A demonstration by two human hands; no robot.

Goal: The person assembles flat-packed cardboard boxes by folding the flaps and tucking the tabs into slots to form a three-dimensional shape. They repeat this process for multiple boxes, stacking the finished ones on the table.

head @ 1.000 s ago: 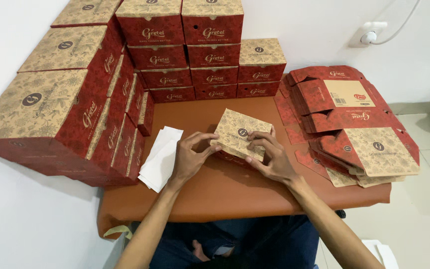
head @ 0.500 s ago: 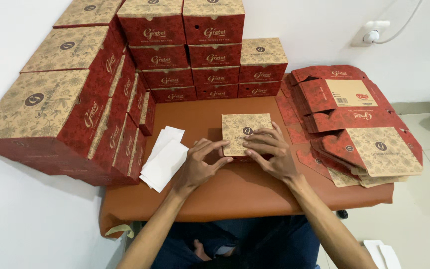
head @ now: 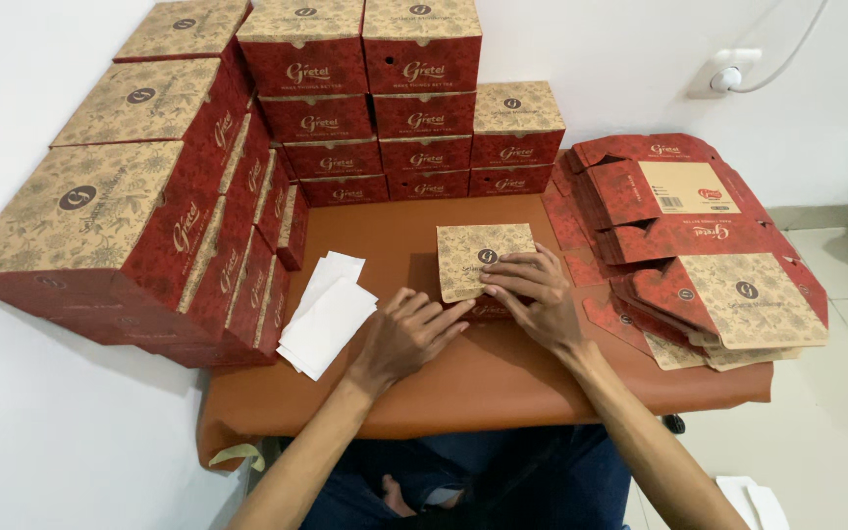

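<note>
A small folded box (head: pixel 478 252), with a tan patterned lid and red sides, sits closed on the brown table (head: pixel 463 383) in front of me. My right hand (head: pixel 534 297) rests on the lid's near right corner, fingers spread and pressing down. My left hand (head: pixel 406 334) lies flat on the table just left of the box, its fingertips touching the box's near edge. Neither hand grips anything.
Finished red and tan boxes (head: pixel 375 98) are stacked along the back wall and in a tall row (head: pixel 139 226) on the left. A pile of flat unfolded box blanks (head: pixel 699 245) lies at the right. White paper sheets (head: pixel 326 314) lie left of my hands.
The box, held tilted above the table a second ago, now stands flat on it. My left hand has slid off it onto the table; my right hand stays on the lid.
</note>
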